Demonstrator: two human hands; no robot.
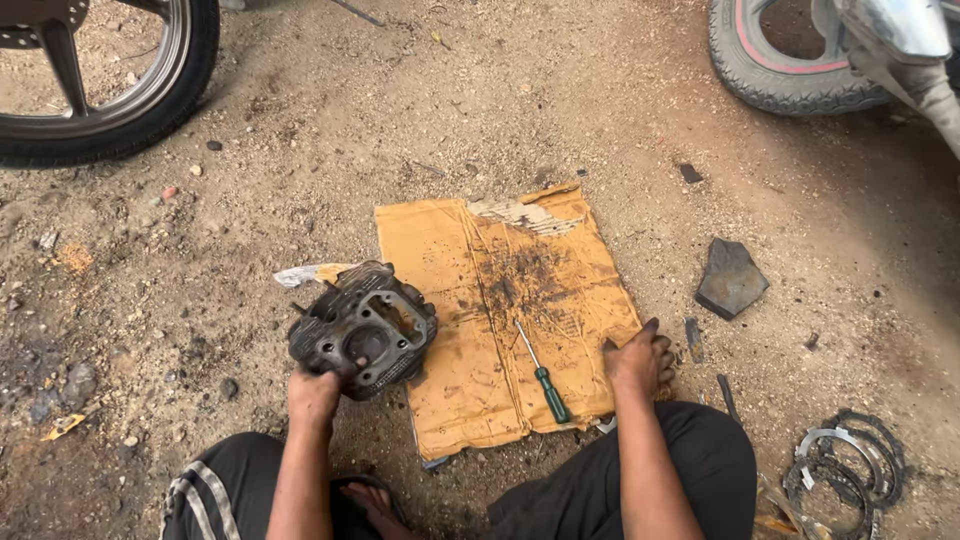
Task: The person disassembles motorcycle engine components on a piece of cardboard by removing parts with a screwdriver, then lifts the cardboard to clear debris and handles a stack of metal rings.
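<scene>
— As we look down past our knees in dark trousers (pixel 690 450), what do we have in our grip?

— Our left hand (pixel 315 392) is closed on the near edge of a grimy engine cylinder head (pixel 364 328), holding it tilted at the left edge of the cardboard sheet (pixel 590 290), partly over the dirt ground (pixel 200 260).

— And our right hand (pixel 638 358)?

— It lies with fingers spread, pressed flat on the right near corner of the cardboard, gripping nothing.

— What lies between our hands?

— A screwdriver with a green handle (pixel 543 373) rests on the cardboard, handle toward us, shaft pointing away to the left. We see dark oily stains at the sheet's middle.

— To our right?

— A stack of thin metal rings and gaskets (pixel 845 468) lies on the ground near our right knee. Farther out sits a flat dark stone (pixel 731 278).

— And beyond?

— A black motorcycle wheel (pixel 110 80) stands at the far left, and a tyre with a pink stripe (pixel 780 60) at the far right, with a silver exhaust pipe (pixel 905 45) in front of it.
</scene>
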